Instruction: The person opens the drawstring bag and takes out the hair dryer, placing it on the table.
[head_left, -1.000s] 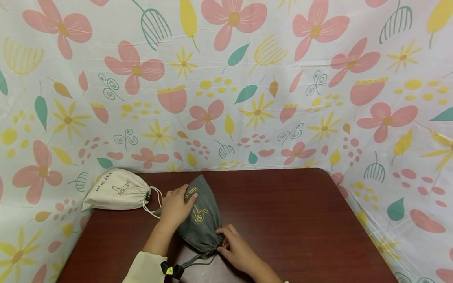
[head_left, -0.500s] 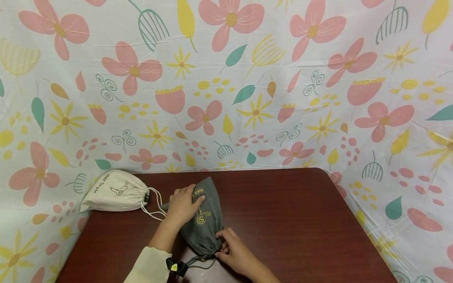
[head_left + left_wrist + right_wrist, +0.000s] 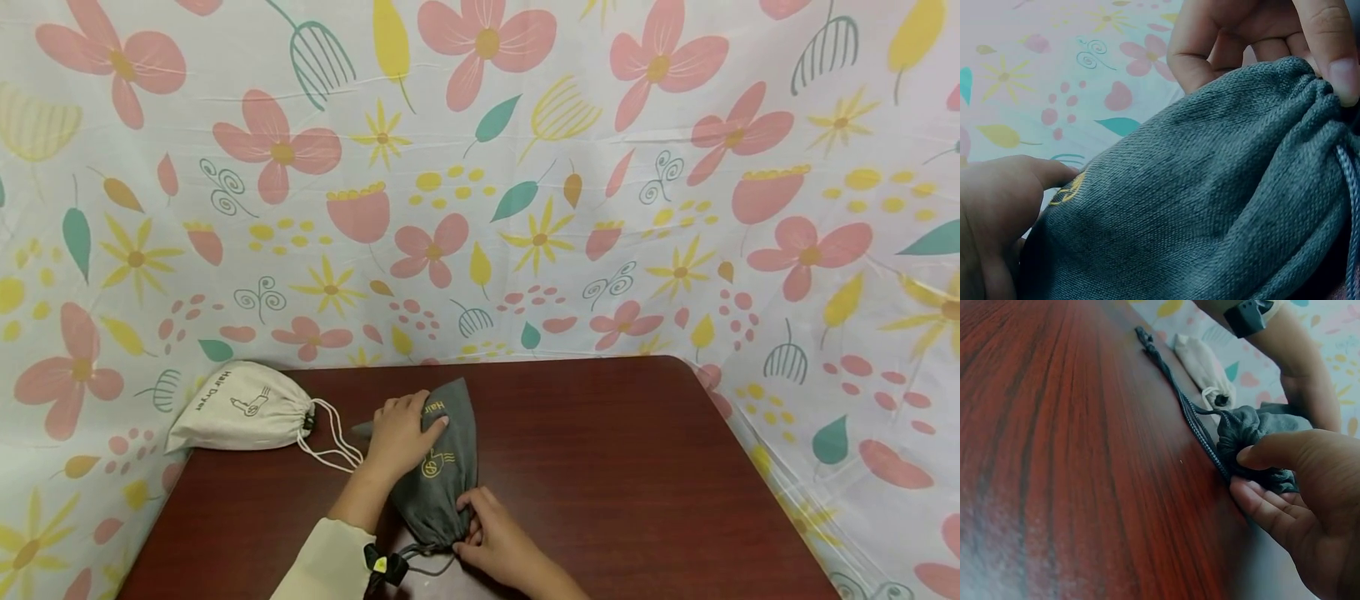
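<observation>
A dark grey drawstring bag (image 3: 442,479), printed "Hair" and a yellow hair dryer drawing, lies slanted on the table. My left hand (image 3: 401,437) grips its upper left part, the thumb lying across the print; the other fingers' tips are hidden. At the gathered neck, my right hand (image 3: 495,533) pinches the cloth between thumb and fingers, seen closely in the right wrist view. The grey cord (image 3: 1194,425) trails from the neck across the table. To the left lies a cream drawstring bag (image 3: 247,408) marked "Hair Dryer". Its white cords (image 3: 337,442) reach toward my left forearm.
The dark red-brown table (image 3: 622,467) stretches right of the bags, with a rounded far corner. A flower-print cloth (image 3: 480,183) hangs behind the table and along its sides. A black wrist strap (image 3: 386,565) sits at my left sleeve.
Both hands hold on while the grey bag shifts to the right and turns slightly more upright in view. The cream bag's white cords have stretched out further right.
</observation>
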The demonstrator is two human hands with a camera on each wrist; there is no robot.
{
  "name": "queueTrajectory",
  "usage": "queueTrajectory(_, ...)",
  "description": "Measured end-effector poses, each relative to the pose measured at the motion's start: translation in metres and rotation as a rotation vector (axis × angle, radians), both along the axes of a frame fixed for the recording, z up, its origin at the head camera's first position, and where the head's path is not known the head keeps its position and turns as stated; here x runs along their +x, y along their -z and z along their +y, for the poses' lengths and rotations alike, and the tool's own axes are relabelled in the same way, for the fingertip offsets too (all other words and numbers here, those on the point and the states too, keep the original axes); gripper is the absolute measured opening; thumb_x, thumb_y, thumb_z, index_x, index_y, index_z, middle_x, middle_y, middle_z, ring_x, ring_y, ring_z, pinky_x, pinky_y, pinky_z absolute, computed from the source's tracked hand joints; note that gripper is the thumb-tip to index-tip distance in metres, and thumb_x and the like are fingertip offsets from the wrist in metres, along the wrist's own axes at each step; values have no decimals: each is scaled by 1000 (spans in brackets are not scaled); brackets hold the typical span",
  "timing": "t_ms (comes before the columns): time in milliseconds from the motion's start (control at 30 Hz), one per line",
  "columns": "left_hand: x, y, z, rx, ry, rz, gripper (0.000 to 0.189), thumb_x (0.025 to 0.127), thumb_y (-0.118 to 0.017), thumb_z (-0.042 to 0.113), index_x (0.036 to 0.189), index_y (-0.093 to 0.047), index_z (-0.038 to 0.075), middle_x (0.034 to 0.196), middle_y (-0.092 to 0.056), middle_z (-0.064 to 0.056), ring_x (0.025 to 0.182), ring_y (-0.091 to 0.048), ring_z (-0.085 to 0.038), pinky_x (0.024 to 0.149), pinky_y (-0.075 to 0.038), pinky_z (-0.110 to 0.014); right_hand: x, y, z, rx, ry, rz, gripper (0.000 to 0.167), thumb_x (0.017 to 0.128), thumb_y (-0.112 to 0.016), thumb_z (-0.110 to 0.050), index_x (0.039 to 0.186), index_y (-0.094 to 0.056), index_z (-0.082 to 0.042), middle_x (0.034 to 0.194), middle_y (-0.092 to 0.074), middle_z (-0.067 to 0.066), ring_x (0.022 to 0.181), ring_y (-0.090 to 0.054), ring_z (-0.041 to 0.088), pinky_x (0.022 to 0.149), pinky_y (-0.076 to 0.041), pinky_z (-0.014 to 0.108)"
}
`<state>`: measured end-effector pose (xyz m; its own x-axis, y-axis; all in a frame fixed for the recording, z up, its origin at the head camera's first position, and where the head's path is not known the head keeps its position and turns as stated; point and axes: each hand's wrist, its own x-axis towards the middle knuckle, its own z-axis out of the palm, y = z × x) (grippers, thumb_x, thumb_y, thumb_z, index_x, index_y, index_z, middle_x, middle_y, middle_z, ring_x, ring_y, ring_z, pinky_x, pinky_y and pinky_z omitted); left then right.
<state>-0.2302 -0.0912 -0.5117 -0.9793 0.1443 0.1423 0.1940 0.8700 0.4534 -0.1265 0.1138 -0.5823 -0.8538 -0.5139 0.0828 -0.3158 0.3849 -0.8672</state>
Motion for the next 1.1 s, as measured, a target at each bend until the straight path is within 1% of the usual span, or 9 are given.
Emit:
queueTrajectory(167, -1, 3, 5, -3, 16, 4, 65, 97, -60, 52, 147, -51, 12, 143, -58, -16, 134, -48, -42, 110, -35, -63, 1, 0, 0, -3, -1, -39, 45, 85, -78, -8, 120, -50, -13, 102, -48, 3, 75, -59, 1, 65, -55, 18)
queueTrajectory(367, -4, 5, 8, 5, 50, 17, 64, 98, -60, 52, 146, -52, 11, 142, -59, -15, 133, -49, -41, 110, -35, -64, 3, 2, 0, -5, -12, -19, 46, 85, -79, -8, 119, -49, -12, 103, -49, 4, 74, -57, -2, 64, -55, 18)
queueTrajectory(633, -10, 13, 9, 10, 97, -22, 62, 98, -59, 53, 147, -52, 15, 144, -58, -11, 135, -49, -38, 112, -34, -61, 3, 2, 0, -1, -34, -40, 45, 87, -78, -15, 120, -48, -13, 104, -50, 3, 71, -55, -3, 62, -54, 18)
queueTrajectory(800, -13, 18, 11, 11, 109, -35, 63, 98, -58, 53, 147, -52, 14, 144, -58, -12, 135, -49, -38, 112, -34, -61, 3, 3, -1, 8, -35, -20, 45, 87, -79, -16, 119, -48, -14, 104, -49, 2, 71, -55, -3, 61, -53, 18)
queueTrajectory(900, -15, 20, 12, -3, 115, -45, 63, 99, -56, 54, 148, -51, 15, 145, -57, -12, 136, -49, -38, 112, -35, -59, 3, 4, -1, 7, -38, -12, 45, 87, -79, -16, 119, -48, -14, 104, -50, 2, 71, -56, -2, 61, -53, 18)
queueTrajectory(1100, -19, 27, 14, -14, 122, -52, 63, 99, -56, 54, 147, -51, 14, 145, -57, -12, 135, -50, -37, 112, -35, -58, 3, 4, 0, 2, -44, -35, 44, 88, -78, -19, 121, -49, -15, 105, -50, 1, 72, -57, -3, 62, -54, 18)
